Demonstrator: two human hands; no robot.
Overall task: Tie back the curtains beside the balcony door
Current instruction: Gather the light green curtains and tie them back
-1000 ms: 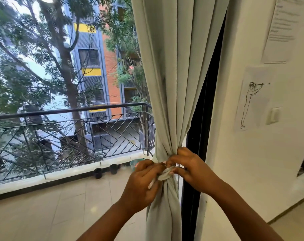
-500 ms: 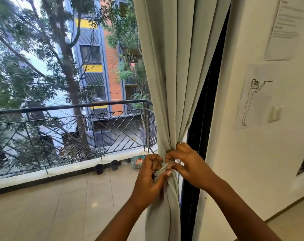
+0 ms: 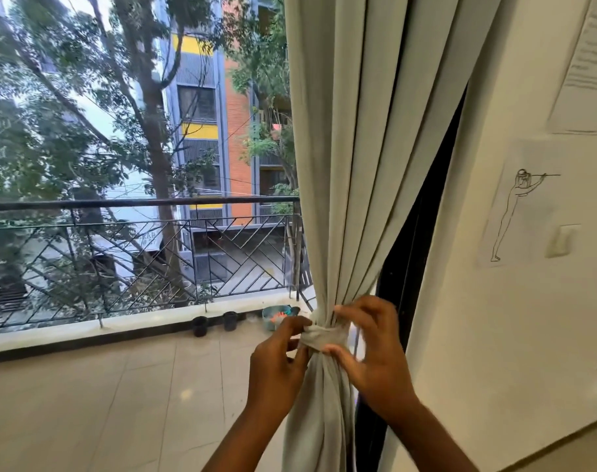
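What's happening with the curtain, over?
Left hand and right hand both pinch the tie band. Band wraps the gathered curtain. Nothing in the way.

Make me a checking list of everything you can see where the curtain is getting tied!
Surface: tiled balcony floor, glossy.
Job's things: grey curtain gathered; fabric tie band wrapped around its narrowest part.
Clutter: two dark pots and a teal bowl by the railing.
Grippers: left hand pinches the band's left side; right hand pinches its right side.
Cables: nothing seen.
Surroundings: wall with figure drawing, printed sheet, switch; trees, buildings outside.
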